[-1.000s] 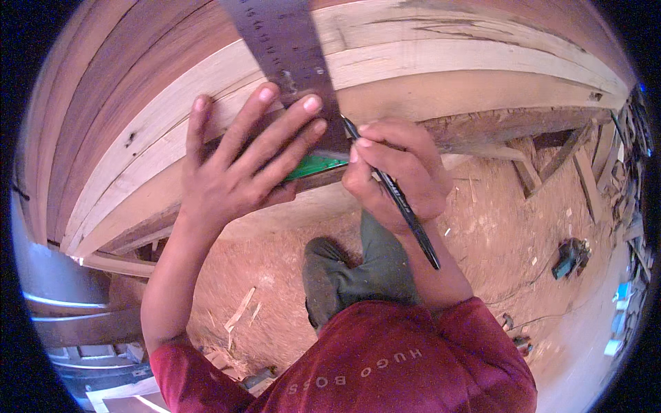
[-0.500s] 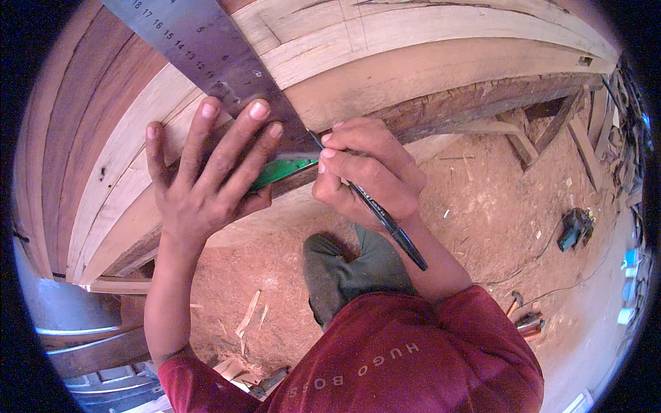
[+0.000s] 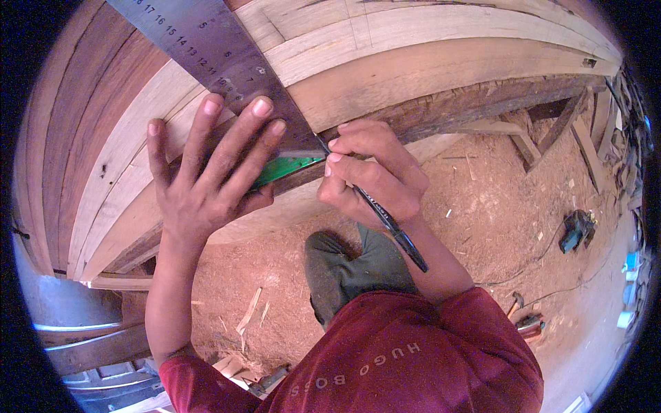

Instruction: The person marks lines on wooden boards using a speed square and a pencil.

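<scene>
A wide metal try square blade (image 3: 206, 41) lies slantwise across pale wooden boards (image 3: 385, 72), its green stock (image 3: 289, 167) along their near edge. My left hand (image 3: 210, 172) is spread over the square, fingers apart and pressing on the blade and the board; its thumb bends below the green stock. Between the thumb and fingers of my right hand (image 3: 379, 172) is a black pen (image 3: 392, 230). The pen's tip meets the right edge of the blade near the boards' near edge.
Darker planks (image 3: 69, 138) stand at the left. Right of me, wooden trestle legs (image 3: 551, 134) hold the work up. On the sawdust-strewn floor (image 3: 482, 206) lie a corded power tool (image 3: 577, 230), a hammer (image 3: 515, 305) and wood offcuts (image 3: 249, 313).
My right hand and the pen have shifted slightly right and toward me along the blade's edge. The left hand stays in place on the square.
</scene>
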Demonstrator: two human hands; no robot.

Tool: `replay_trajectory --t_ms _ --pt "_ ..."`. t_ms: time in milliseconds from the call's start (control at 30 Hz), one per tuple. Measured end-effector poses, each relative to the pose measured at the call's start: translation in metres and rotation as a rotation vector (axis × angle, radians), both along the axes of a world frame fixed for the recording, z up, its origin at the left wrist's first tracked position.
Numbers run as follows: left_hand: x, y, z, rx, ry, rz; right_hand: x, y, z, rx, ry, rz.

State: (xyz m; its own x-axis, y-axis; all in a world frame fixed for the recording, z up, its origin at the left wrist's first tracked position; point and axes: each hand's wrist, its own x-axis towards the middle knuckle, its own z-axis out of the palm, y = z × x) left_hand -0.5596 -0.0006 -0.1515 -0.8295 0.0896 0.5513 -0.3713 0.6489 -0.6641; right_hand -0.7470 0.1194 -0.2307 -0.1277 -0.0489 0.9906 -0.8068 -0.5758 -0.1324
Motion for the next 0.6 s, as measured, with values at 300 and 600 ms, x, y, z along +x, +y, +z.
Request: replay_trajectory --t_ms 300,600 --pt "0.001 0.001 0.002 -0.021 -0.017 0.023 -0.001 -0.001 -0.001 -0.027 0.002 -0.013" --pt "0.005 -0.002 -0.003 -0.045 -0.004 0.029 -0.004 0.022 -0.013 0.025 -0.071 0.002"
